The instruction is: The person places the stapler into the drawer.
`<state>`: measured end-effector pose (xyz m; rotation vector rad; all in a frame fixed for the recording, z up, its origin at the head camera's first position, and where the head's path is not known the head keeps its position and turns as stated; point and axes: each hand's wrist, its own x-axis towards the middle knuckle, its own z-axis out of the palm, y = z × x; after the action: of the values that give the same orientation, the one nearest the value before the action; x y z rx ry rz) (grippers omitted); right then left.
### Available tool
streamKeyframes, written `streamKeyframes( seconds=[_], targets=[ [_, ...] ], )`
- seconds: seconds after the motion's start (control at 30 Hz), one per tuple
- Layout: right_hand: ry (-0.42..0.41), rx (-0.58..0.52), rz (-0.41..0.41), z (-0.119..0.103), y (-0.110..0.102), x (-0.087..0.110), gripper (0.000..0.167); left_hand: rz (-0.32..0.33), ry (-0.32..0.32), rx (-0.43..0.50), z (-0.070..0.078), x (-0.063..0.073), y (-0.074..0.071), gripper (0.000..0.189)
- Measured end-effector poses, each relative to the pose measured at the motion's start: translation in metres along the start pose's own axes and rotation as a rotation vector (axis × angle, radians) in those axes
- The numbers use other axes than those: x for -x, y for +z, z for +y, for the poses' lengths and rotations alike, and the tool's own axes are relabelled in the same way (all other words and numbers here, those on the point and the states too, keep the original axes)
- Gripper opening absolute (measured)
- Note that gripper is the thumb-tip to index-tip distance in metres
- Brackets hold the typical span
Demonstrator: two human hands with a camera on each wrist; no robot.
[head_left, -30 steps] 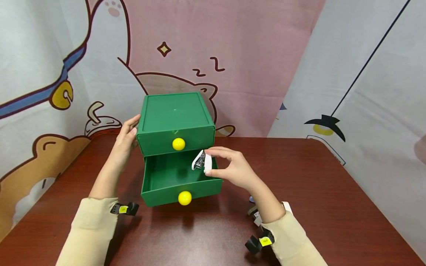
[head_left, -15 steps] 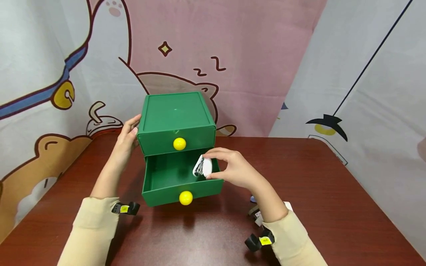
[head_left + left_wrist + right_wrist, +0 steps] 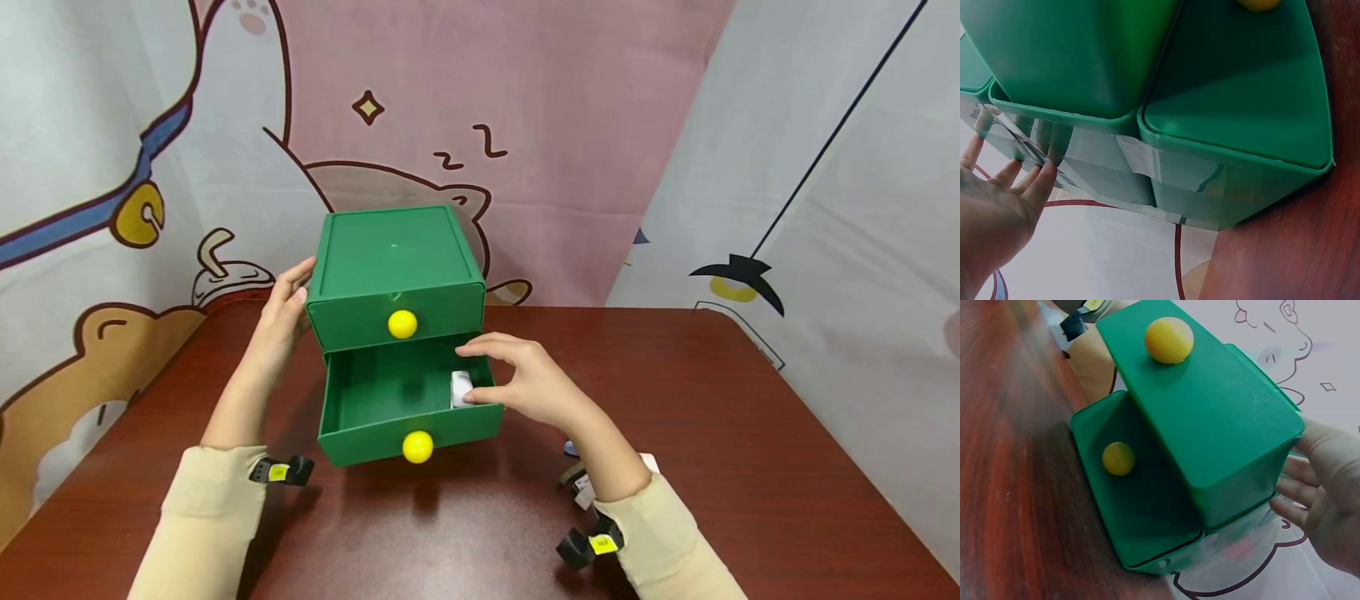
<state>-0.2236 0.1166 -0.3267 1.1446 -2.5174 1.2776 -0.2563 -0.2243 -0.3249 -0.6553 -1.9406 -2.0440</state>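
Note:
A green drawer unit (image 3: 397,250) with yellow knobs stands on the table, its middle drawer (image 3: 375,431) pulled out. Inside that drawer, at the right, lies a white stapler (image 3: 460,388), partly hidden behind my right thumb. My right hand (image 3: 528,379) is over the drawer's right wall, thumb and forefinger spread apart; the thumb overlaps the stapler, and contact cannot be made out. My left hand (image 3: 279,312) rests against the unit's left side, and in the left wrist view its straight fingers (image 3: 1038,187) touch the clear-taped side wall.
A lower drawer (image 3: 1129,506) with its own knob is shut beneath the pulled-out one, seen in the right wrist view. Several small items (image 3: 583,492) lie on the table, partly hidden by my right forearm. A cartoon-print curtain (image 3: 570,150) hangs behind the table.
The stapler has gone down from between my right thumb and fingers into the drawer, and the hand has let go of it. My left hand stays at the unit's side.

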Motion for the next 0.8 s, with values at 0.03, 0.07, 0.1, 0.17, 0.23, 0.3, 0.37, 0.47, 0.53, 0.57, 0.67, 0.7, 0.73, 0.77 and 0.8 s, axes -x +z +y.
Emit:
streamKeyframes(
  seconds=[0.03,0.07,0.1,0.17,0.23,0.3,0.37,0.47,0.53,0.57,0.67,0.7,0.73,0.77,0.8],
  targets=[
    [-0.009,-0.010,0.015,0.001,0.000,0.001,0.049,0.000,-0.001,-0.001,0.000,0.000,0.000,0.049],
    [-0.019,-0.021,0.031,0.001,0.001,0.002,0.048,0.000,-0.001,-0.002,0.000,0.000,0.000,0.049],
    [-0.029,-0.033,0.049,0.002,0.001,0.003,0.046,-0.001,-0.001,-0.002,0.000,0.000,0.000,0.049],
    [-0.055,-0.054,0.093,0.003,0.000,0.006,0.044,-0.002,0.000,-0.001,0.000,0.000,0.000,0.049],
    [-0.069,-0.058,0.141,0.005,-0.003,0.009,0.041,0.000,-0.001,-0.001,0.000,0.000,0.000,0.048],
    [-0.076,-0.061,0.186,0.007,-0.006,0.013,0.038,0.002,-0.002,0.000,0.000,0.000,0.000,0.049],
    [-0.077,-0.051,0.218,0.009,-0.011,0.018,0.036,0.005,-0.002,0.000,0.001,0.000,0.000,0.049],
    [-0.039,-0.026,0.229,0.007,-0.018,0.026,0.036,0.005,0.000,0.001,0.001,0.000,0.000,0.050],
    [-0.015,0.001,0.217,0.009,-0.023,0.032,0.037,0.004,0.001,-0.001,0.001,0.000,0.000,0.049],
    [0.001,0.018,0.207,0.009,-0.025,0.035,0.037,0.003,0.001,-0.001,0.001,0.000,0.000,0.049],
    [0.035,0.059,0.176,0.018,-0.030,0.046,0.039,0.002,0.000,-0.005,0.001,0.000,0.000,0.049],
    [0.045,0.073,0.166,0.019,-0.032,0.049,0.039,0.002,0.000,-0.005,0.001,0.000,0.000,0.049],
    [0.055,0.083,0.156,0.021,-0.033,0.052,0.040,0.003,0.000,-0.004,0.001,0.000,0.001,0.049],
    [0.068,0.090,0.142,0.023,-0.035,0.056,0.040,0.002,0.001,-0.003,0.002,0.000,0.001,0.049],
    [0.079,0.099,0.130,0.025,-0.036,0.059,0.041,0.003,0.000,-0.003,0.002,0.000,0.001,0.049]
  ],
)
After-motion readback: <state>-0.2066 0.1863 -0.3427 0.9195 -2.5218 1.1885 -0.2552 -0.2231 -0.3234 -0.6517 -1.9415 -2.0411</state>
